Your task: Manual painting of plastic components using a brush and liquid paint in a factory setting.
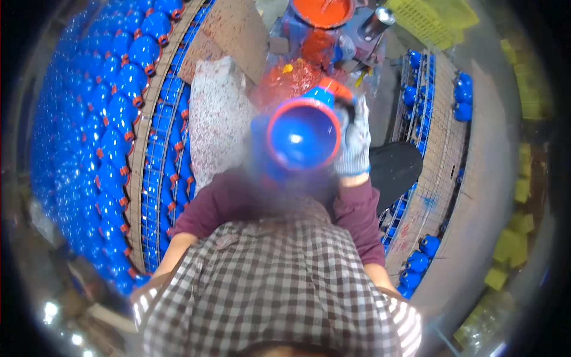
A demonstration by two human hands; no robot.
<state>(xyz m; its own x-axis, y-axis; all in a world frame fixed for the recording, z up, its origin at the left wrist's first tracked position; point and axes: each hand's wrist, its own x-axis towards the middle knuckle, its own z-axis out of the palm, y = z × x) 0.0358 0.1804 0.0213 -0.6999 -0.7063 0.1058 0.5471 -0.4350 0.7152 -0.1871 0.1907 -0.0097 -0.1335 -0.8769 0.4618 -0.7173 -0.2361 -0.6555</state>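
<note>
In front of my chest is a shiny blue round vessel [300, 140], its wide mouth facing up at me. An orange-red band edges the mouth, and an orange end [336, 88] tops a short blue neck at its upper right. My right hand [355, 143], in a pale knitted glove, is closed at the vessel's right side, just below that neck. Something dark shows by its fingers, too blurred to name. My left sleeve [217, 199] reaches toward the vessel from the left, but the left hand is hidden or smeared by motion.
Many blue vessels [113, 149] with orange ends are piled on the left beside a wire rack [156, 172]. Ahead stand an orange paint basin [324, 13] and a can [378, 22]. A yellow crate [431, 21] lies far right, above another wire rack [423, 107] with blue vessels.
</note>
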